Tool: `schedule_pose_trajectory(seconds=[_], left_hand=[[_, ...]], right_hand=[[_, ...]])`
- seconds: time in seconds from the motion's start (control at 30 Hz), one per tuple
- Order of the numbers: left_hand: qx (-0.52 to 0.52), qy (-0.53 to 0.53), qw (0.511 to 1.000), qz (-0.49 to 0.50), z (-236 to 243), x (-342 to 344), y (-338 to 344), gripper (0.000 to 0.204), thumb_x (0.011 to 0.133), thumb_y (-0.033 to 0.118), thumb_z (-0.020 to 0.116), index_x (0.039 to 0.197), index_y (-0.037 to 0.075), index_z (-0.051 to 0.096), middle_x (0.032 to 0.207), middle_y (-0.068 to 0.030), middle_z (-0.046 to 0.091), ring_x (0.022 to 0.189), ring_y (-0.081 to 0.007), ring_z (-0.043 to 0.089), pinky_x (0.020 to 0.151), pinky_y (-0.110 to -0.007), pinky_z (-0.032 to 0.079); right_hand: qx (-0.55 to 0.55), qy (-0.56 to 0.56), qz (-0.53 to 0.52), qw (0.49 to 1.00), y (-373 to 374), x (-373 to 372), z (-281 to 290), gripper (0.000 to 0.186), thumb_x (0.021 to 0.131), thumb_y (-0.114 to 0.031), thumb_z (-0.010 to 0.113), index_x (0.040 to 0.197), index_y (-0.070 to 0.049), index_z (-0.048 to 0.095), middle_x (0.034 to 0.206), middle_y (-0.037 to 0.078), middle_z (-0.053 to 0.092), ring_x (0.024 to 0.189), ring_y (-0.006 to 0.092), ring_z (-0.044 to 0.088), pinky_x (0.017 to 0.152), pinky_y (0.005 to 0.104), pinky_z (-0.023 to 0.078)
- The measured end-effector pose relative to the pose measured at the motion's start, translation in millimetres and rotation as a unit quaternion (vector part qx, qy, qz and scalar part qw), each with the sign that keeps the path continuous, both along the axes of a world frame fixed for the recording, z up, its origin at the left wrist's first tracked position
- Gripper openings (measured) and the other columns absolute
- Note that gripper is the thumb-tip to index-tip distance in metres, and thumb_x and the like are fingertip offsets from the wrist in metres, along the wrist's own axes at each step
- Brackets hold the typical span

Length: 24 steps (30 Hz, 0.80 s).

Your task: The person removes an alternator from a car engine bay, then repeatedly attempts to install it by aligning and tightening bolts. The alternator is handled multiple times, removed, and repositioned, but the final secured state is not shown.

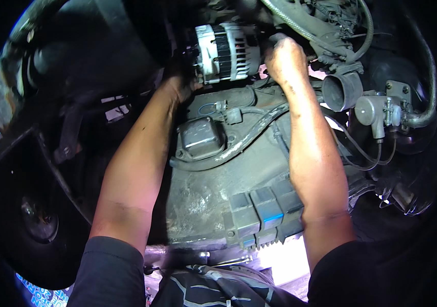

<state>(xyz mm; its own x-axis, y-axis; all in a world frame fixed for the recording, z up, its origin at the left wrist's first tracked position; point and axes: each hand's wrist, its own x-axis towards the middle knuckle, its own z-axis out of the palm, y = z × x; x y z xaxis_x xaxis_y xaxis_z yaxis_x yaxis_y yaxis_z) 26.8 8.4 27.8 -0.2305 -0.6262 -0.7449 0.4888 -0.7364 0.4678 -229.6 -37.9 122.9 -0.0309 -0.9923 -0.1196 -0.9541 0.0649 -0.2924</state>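
Note:
A silver and black alternator (222,53) with cooling slots lies crosswise at the top middle, between my hands. At its left end, mostly in dark shadow, is my left hand (179,86). Its fingertips curl against the alternator's lower left edge. My right hand (284,57) is closed at the alternator's right end, back of the hand toward me. Its fingers point away and are hidden, so what they grip does not show. Both forearms reach up over the engine bay.
Below the alternator sit a square metal cover (200,137) and a curved black hose (233,151). Nearer me are several dark relay boxes (265,209). On the right stand an open round duct (342,92) and a metal valve with pipes (377,111). A braided hose (305,31) crosses the upper right.

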Motion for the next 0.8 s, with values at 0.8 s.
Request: schedule_pose_trajectory(seconds=[0.8], left_hand=[[-0.012, 0.010, 1.000, -0.024, -11.8, 1.6, -3.0, 0.068, 0.109, 0.069, 0.023, 0.132, 0.020, 0.064, 0.116, -0.0048, 0.074, 0.097, -0.0220, 0.075, 0.082, -0.042, 0.063]], right_hand=[[0.027, 0.008, -0.008, 1.000, -5.1, -1.0, -4.4, 0.033, 0.097, -0.021, 0.066, 0.126, -0.006, 0.073, 0.117, 0.026, 0.074, 0.114, 0.0446, 0.071, 0.099, 0.0524, 0.056]])
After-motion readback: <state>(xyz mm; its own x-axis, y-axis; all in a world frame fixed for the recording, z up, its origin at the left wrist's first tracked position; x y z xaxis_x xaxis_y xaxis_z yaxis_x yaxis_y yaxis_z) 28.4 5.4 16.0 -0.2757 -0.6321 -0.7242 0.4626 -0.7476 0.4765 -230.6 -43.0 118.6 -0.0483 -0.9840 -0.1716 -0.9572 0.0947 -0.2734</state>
